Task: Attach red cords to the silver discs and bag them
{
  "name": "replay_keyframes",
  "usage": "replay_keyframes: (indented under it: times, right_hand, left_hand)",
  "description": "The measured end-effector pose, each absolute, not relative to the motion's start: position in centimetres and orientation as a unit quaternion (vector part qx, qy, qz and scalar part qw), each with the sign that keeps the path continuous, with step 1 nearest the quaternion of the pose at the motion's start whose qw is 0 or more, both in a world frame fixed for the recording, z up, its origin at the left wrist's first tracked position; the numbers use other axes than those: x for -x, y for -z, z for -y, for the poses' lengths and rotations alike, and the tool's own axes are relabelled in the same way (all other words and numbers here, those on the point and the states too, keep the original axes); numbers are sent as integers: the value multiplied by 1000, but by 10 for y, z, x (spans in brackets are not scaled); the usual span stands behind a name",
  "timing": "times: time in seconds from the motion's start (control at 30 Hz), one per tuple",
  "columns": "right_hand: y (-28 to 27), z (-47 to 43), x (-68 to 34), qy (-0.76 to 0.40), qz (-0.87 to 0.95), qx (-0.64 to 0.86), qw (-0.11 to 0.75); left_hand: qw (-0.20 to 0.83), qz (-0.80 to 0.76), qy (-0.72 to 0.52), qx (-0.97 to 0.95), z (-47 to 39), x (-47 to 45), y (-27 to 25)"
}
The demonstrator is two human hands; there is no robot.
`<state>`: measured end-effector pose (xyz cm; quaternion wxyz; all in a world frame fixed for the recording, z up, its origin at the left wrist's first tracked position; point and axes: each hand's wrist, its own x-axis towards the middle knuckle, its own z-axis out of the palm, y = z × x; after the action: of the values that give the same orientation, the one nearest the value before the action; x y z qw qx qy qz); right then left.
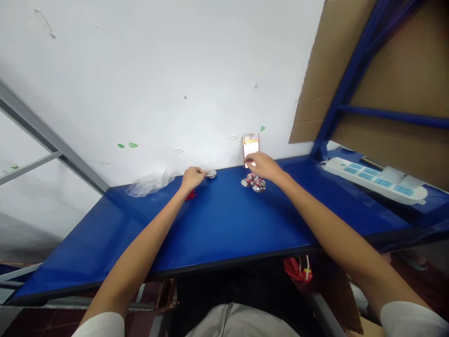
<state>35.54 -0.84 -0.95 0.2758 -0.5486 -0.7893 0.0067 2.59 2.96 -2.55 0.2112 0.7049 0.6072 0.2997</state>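
Note:
My left hand [194,178] is closed, its fingertips pinched at the left edge of a small stack of round silver metal discs [211,174] near the back of the blue table. Red string [191,195] lies just below that hand. My right hand [262,164] hovers over a loose cluster of shiny silver discs with red strings [258,186]. Its thumb and fingers are pressed together, and whatever they hold is too small to make out. Directly behind it, a lit phone screen [250,148] leans upright against the wall.
Crumpled clear plastic [149,183] lies at the back left of the blue table [217,229]. A white power strip [373,180] rests at the right beside a blue metal frame [345,82] with cardboard panels [315,79]. A red bag [297,270] hangs below the front edge.

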Motion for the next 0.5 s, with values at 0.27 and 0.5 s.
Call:
replay_keyframes:
  times: [0.27,0.5]
  right_hand:
    - [-1,13,-368,-64,808,583,57]
    - [10,6,-367,-58,808,586,25]
  left_hand:
    - [161,-562,-316,-747,22,-30,-4]
    - [148,-515,-316,-783,41,-33,16]
